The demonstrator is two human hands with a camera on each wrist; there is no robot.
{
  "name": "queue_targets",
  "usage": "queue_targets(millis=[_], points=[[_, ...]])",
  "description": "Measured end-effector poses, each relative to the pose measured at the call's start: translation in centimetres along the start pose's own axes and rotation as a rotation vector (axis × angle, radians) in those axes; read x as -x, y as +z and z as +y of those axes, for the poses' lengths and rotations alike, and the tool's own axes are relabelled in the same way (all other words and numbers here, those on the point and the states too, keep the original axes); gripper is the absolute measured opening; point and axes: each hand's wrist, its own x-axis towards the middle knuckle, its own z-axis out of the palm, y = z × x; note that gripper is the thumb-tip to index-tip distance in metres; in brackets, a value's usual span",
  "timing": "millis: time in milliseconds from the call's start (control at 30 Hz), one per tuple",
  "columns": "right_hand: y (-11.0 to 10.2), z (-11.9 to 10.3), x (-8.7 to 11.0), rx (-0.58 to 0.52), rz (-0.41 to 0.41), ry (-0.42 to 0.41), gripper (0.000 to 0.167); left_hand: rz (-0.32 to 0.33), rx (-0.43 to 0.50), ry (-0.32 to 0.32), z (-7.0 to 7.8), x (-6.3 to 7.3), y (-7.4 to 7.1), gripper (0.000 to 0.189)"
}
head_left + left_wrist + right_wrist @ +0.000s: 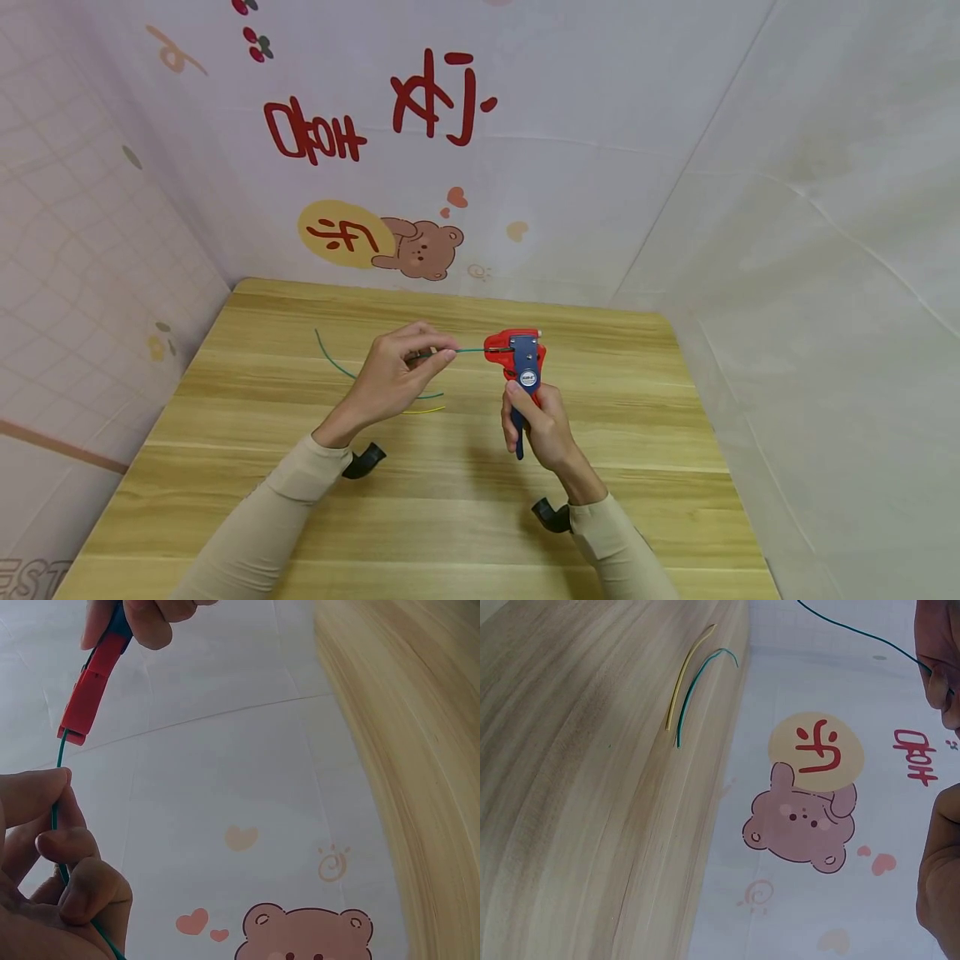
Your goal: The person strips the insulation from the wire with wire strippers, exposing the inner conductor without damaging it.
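Note:
Between thumb and fingers, my left hand [393, 371] pinches a thin green wire [471, 351]. The wire's end enters the red nose of a wire stripper [528, 354] with dark blue parts. My right hand [547, 425] grips the tool by its handles, the nose pointing left toward the other hand. In the left wrist view the green wire [59, 754] runs from the red stripper head [84, 705] back through the curled fingers [97, 889]. The right wrist view shows the wire's tail [855, 631] trailing away behind the left hand [939, 667].
On the wooden table [450, 533] lie a yellow wire [684, 675] and another green wire [692, 688], side by side. A black curved piece [365, 461] is at the left wrist, and a similar black piece [551, 515] at the right. Printed white cloth walls [570, 208] surround the table.

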Motion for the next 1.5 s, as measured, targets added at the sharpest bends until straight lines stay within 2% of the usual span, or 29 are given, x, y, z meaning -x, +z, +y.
queue_targets(millis=[1500], points=[[-0.03, 0.05, 0.21, 0.013, 0.002, 0.018, 0.049, -0.017, -0.017, -0.041, -0.03, 0.28, -0.44, 0.012]])
